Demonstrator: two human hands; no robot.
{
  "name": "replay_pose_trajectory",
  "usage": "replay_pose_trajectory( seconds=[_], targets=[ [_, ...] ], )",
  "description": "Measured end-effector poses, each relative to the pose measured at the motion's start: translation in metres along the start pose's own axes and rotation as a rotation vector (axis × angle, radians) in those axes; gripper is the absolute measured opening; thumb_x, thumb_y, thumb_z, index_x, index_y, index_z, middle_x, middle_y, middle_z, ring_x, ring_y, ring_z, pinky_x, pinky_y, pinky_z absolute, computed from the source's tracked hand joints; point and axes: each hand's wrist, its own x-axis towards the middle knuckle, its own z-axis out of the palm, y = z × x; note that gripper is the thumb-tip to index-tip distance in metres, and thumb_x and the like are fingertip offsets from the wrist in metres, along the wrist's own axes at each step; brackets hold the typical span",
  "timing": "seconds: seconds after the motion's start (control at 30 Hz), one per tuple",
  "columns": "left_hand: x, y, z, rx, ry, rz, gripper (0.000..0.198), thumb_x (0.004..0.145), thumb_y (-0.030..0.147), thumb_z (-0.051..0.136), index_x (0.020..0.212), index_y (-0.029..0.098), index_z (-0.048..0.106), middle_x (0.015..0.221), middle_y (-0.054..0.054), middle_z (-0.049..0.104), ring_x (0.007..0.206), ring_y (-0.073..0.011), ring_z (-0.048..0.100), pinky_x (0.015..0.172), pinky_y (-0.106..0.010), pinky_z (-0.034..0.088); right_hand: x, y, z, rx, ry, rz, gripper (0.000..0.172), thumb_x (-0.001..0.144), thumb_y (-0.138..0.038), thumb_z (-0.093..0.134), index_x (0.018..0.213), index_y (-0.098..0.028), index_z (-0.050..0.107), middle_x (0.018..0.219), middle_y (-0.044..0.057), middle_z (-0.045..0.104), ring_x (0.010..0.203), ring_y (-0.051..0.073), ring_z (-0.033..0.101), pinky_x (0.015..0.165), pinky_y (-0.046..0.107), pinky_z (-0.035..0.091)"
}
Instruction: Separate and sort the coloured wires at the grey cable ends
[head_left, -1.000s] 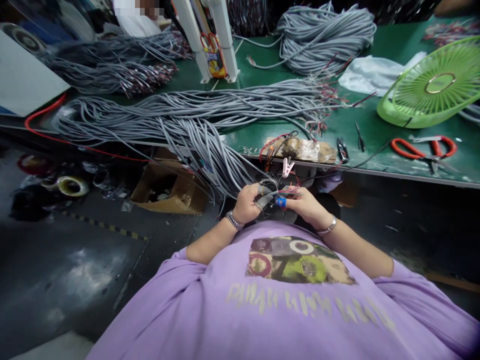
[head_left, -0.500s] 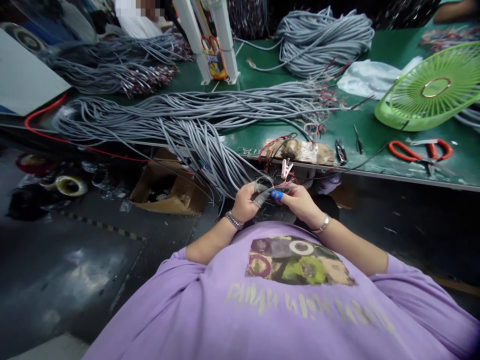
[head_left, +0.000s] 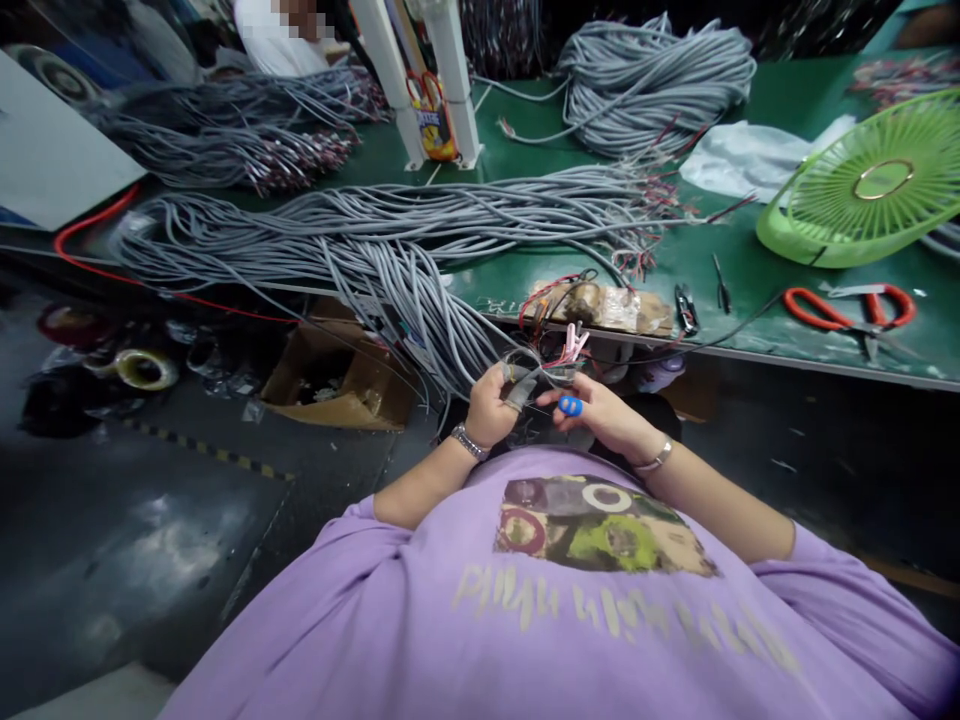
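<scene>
So the left hand (head_left: 491, 405) is curled closed around the ends of some grey cables (head_left: 420, 300), right at the near edge of the green table (head_left: 795, 90). Those cables sweep in from the left, spill over the edge and end up at that hand, where a few thin loose wires poke out. Right hand (head_left: 604, 412) is just to the right of those ends, fingers bent and partly spread, with a blue finger guard (head_left: 571, 406) on it. Honestly can't tell if it's pinching a wire or just hanging next to one, too small to make out. Just past the hands on the far side there's a pink clip (head_left: 575, 343), and beyond that a board (head_left: 652, 312) with red and black wiring lying along the near edge. To the right of the board you've got small cutters (head_left: 685, 310), then a slim dark tool (head_left: 721, 285), then red-handled pliers (head_left: 874, 325) out near the right end. Green fan (head_left: 870, 185) sits farther back on the right, and a fat coil of grey cable (head_left: 656, 85) is on the far side. Down on the floor to the left: an open cardboard box (head_left: 337, 370).
</scene>
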Motion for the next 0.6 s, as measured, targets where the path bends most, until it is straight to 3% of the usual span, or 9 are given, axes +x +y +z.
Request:
replay_pose_trajectory(
  seconds=[0.17, 0.3, 0.4, 0.6],
  targets=[
    [-0.004, 0.002, -0.001, 0.132, -0.018, 0.121, 0.015, 0.088, 0.032, 0.063, 0.085, 0.017, 0.067, 0.074, -0.002, 0.063, 0.069, -0.0127, 0.059, 0.066, -0.024, 0.049, 0.009, 0.009, 0.015, -0.165, 0.176, -0.223, 0.045, 0.073, -0.061, 0.071, 0.079, -0.02, 0.055, 0.059, -0.004, 0.051, 0.049, 0.009, 0.043, 0.049, 0.024, 0.041],
    [-0.004, 0.003, -0.004, 0.128, 0.01, 0.084, 0.012, 0.089, 0.027, 0.061, 0.089, 0.017, 0.066, 0.079, -0.003, 0.065, 0.072, -0.012, 0.061, 0.068, -0.023, 0.05, 0.002, 0.013, 0.02, -0.646, 0.068, -0.394, 0.039, 0.092, -0.052, 0.048, 0.068, -0.021, 0.046, 0.059, -0.002, 0.048, 0.053, 0.011, 0.04, 0.055, 0.027, 0.035],
    [-0.004, 0.004, -0.006, 0.114, 0.014, 0.044, 0.011, 0.089, 0.027, 0.061, 0.089, 0.017, 0.066, 0.08, -0.002, 0.065, 0.074, -0.0119, 0.062, 0.07, -0.023, 0.051, -0.005, 0.009, 0.015, -1.11, 0.005, -0.53, 0.031, 0.095, -0.036, 0.041, 0.069, -0.02, 0.046, 0.065, 0.002, 0.052, 0.059, 0.014, 0.042, 0.059, 0.028, 0.031],
    [-0.005, 0.005, -0.003, 0.094, -0.051, 0.041, 0.012, 0.088, 0.029, 0.064, 0.087, 0.018, 0.067, 0.077, -0.001, 0.065, 0.071, -0.0114, 0.06, 0.068, -0.023, 0.049, -0.019, 0.005, -0.009, -1.527, -0.031, -0.503, 0.022, 0.095, -0.024, 0.041, 0.079, -0.018, 0.054, 0.07, 0.004, 0.06, 0.06, 0.014, 0.048, 0.06, 0.028, 0.027]
  ],
)
